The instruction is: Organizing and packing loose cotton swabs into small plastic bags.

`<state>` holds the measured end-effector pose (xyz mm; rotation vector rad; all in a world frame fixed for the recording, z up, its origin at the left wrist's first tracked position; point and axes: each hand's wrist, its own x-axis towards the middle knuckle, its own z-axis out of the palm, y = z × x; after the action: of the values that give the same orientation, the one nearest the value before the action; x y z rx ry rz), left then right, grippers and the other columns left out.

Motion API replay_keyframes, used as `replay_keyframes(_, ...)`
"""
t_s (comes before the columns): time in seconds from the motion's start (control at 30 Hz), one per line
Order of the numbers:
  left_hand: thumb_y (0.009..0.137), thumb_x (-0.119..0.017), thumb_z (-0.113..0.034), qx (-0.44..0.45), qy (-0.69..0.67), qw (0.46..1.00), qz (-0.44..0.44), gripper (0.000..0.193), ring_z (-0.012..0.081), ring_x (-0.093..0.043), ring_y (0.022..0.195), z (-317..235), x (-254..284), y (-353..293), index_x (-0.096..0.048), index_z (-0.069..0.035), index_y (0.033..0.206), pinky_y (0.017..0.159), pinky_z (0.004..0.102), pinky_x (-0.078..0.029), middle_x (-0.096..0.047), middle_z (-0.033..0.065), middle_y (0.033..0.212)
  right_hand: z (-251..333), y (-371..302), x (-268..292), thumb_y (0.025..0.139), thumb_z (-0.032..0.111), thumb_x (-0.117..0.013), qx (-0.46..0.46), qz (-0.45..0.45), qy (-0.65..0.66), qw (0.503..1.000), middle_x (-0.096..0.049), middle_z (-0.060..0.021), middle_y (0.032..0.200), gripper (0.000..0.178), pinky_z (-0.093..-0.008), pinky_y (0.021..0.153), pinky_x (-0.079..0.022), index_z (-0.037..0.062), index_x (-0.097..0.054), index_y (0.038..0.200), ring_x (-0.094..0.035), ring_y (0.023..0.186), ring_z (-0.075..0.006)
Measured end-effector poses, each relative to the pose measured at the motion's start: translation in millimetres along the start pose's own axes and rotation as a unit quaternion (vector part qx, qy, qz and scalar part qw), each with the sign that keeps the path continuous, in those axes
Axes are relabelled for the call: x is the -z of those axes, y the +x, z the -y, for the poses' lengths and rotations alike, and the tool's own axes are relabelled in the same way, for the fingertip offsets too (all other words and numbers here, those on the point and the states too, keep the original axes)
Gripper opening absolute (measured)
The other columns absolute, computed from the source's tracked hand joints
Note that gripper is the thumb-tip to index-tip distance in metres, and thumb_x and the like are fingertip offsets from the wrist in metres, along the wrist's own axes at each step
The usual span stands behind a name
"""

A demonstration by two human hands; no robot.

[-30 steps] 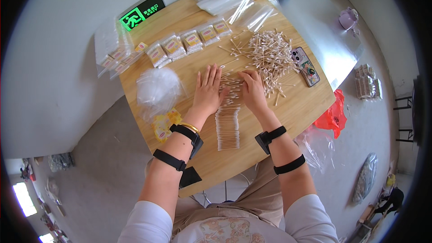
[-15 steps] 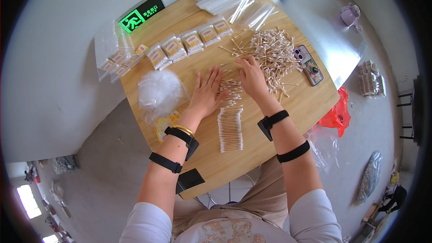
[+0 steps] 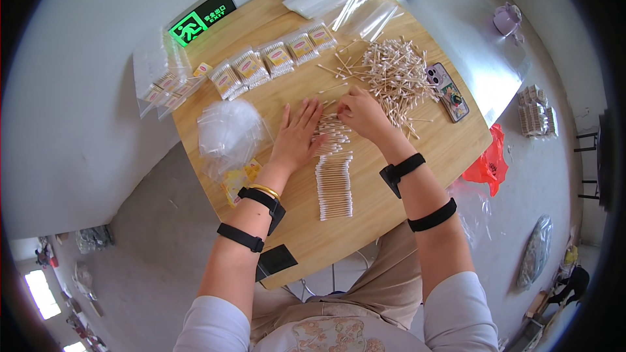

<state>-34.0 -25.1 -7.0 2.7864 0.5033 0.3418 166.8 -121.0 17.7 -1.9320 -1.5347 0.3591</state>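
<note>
A neat row of cotton swabs lies on the wooden table in front of me. My left hand rests flat with spread fingers at the row's upper left, touching the swabs. Fingers curled, my right hand sits at the top of the row, apparently pinching a few swabs. A loose heap of swabs spreads just beyond my right hand.
A phone lies right of the heap. Several packed swab bags line the far side, with clear empty bags behind them and a crumpled bag pile at the left. A green sign stands at the table's far left edge.
Both hands have shifted slightly toward the far end of the swab row; the right hand moved closer to the loose heap.
</note>
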Motion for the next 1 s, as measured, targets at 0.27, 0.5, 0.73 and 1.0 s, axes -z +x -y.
replay_keyframes(0.27, 0.102, -0.040, -0.052, -0.004, 0.002, 1.000, 0.024, 0.069, 0.0255, -0.024, 0.151, -1.1, 4.0, -2.6, -0.031, -0.009, 0.155, 0.123, 0.0556, -0.005, -0.032, 0.0086, 0.161, -1.3, 10.2, 11.7, 0.080, 0.014, -0.065, 0.055, 0.071, -0.113, 0.990, -0.064, -0.0120, 0.092, 0.007, -0.0417, 0.080, -0.055, 0.0067, -0.066, 0.082, -0.065, 0.094, -0.0310)
replay_keyframes(0.5, 0.101, -0.041, -0.055, -0.025, 0.008, 0.999, 0.023, 0.067, 0.0249, -0.027, 0.150, -2.9, 6.0, -5.6, -0.031, -0.017, 0.156, 0.120, 0.0627, -0.004, -0.034, 0.0039, 0.160, 0.1, 10.6, 16.9, 0.082, 0.013, -0.064, 0.057, 0.063, -0.097, 0.992, -0.065, -0.0114, 0.088, 0.008, -0.0445, 0.075, -0.055, 0.0056, -0.065, 0.084, -0.066, 0.086, -0.0336)
replay_keyframes(0.73, 0.101, -0.043, -0.052, -0.044, -0.003, 0.999, 0.006, 0.061, 0.0240, -0.030, 0.149, -1.0, 4.1, -6.4, -0.039, -0.018, 0.152, 0.119, 0.0655, -0.004, -0.039, 0.0000, 0.158, -7.2, 7.2, 21.8, 0.083, 0.008, -0.062, 0.058, 0.049, -0.070, 0.995, -0.064, -0.0126, 0.095, 0.005, -0.0445, 0.078, -0.054, 0.0047, -0.065, 0.085, -0.065, 0.091, -0.0340)
replay_keyframes(1.0, 0.102, -0.044, -0.044, -0.043, -0.039, 0.998, 0.014, 0.055, 0.0243, -0.033, 0.147, 4.8, 7.9, -9.7, -0.041, -0.016, 0.150, 0.121, 0.0623, -0.004, -0.043, 0.0019, 0.155, -2.0, 17.4, 25.8, 0.079, 0.001, -0.062, -0.013, 0.022, -0.256, 0.966, -0.062, -0.0119, 0.102, 0.009, -0.0418, 0.083, -0.055, 0.0053, -0.067, 0.085, -0.061, 0.105, -0.0307)
